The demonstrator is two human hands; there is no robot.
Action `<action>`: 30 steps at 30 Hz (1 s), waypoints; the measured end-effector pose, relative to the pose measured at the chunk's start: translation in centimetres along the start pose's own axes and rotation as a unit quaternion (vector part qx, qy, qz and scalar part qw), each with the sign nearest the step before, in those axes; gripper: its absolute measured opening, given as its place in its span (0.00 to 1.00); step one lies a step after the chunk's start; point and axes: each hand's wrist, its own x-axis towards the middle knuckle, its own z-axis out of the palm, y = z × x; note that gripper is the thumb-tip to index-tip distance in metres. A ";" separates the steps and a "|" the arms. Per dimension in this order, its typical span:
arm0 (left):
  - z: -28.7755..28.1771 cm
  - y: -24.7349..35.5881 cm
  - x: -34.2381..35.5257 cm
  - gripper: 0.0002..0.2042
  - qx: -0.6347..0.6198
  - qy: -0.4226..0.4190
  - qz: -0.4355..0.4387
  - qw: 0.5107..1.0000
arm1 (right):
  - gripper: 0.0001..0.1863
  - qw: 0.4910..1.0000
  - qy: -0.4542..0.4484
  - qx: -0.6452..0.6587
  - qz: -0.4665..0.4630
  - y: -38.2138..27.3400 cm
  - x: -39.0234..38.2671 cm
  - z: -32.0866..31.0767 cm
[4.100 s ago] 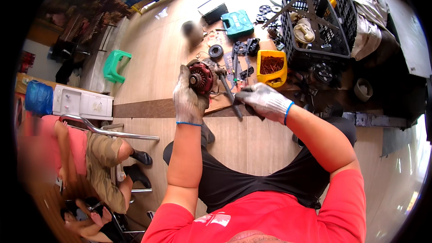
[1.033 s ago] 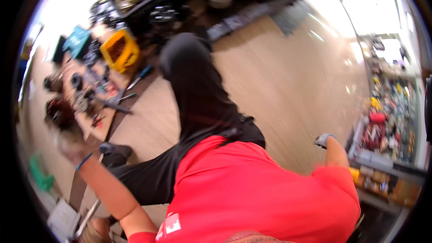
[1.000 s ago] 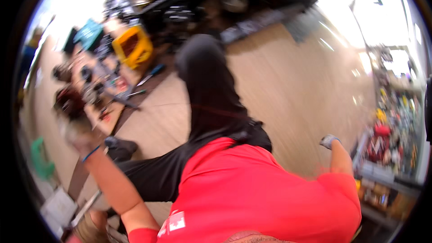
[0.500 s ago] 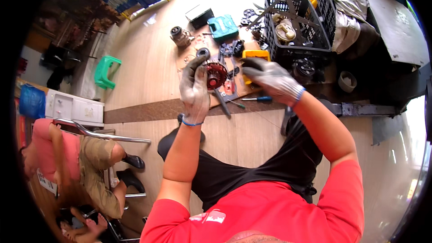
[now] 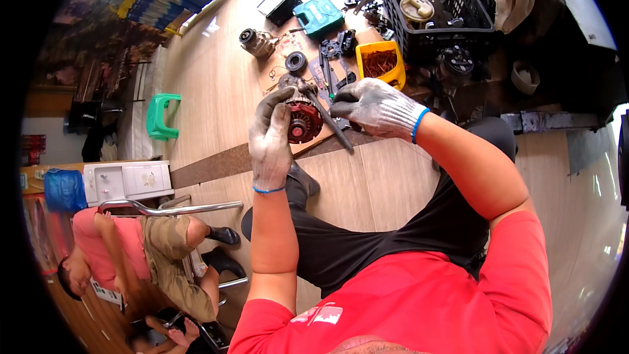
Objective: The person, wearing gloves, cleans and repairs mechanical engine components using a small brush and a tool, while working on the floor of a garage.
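Slippage is my worry: the rotor (image 5: 303, 122) is round and heavy, my gloved left hand (image 5: 271, 136) clamps only its left side, so a hard push could roll it out onto the floor (image 5: 216, 72). It sits between my hands, and my right hand (image 5: 375, 107) is closed on a dark tool (image 5: 326, 118) whose tip meets its top edge.

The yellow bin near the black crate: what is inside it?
The yellow bin holds a heap of thin reddish-brown pieces, perhaps copper wire; they are too small to tell apart. The heap covers the bottom, so anything under it is hidden. The black crate stands beside the bin.
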 end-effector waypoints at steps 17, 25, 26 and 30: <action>-1.2 -2.9 2.6 0.20 -0.346 0.268 -0.049 0.898 | 0.16 0.911 -0.170 0.344 0.152 -6.0 -2.5 1.0; -0.6 -2.5 2.3 0.17 -0.317 0.235 0.022 0.918 | 0.34 0.986 -0.079 0.136 0.062 -2.9 -1.7 1.9; -0.3 -2.1 2.0 0.17 -0.301 0.228 0.026 0.926 | 0.40 0.969 -0.141 0.148 0.140 -2.2 -1.1 1.2; 1.2 -1.9 1.3 0.16 -0.228 0.215 0.067 0.947 | 0.29 0.979 -0.007 0.179 0.102 -1.4 0.0 1.1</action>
